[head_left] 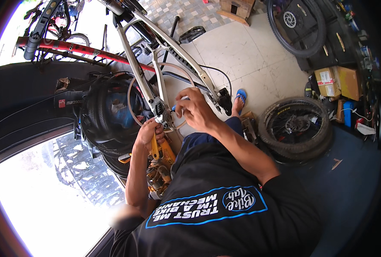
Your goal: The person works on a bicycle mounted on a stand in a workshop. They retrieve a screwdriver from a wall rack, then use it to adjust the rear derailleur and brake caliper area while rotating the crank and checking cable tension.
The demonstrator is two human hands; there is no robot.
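Observation:
A pale silver bicycle frame reaches down toward me, its rear end close to my hands. At the end of its left stay, my left hand is closed around a small silver metal part. A yellow-handled tool shows just below those fingers; whether the hand grips it too is unclear. My right hand is curled beside the same spot, with a small blue tool pinched in its fingers. The blue tool's far end is hard to make out. A black rear derailleur hangs from the other stay.
Tyres are stacked left, beside a yellow machine or case at my knees. Wheels lie on the floor right, below cardboard boxes. A red frame tube crosses behind. Another wheel leans at the far right.

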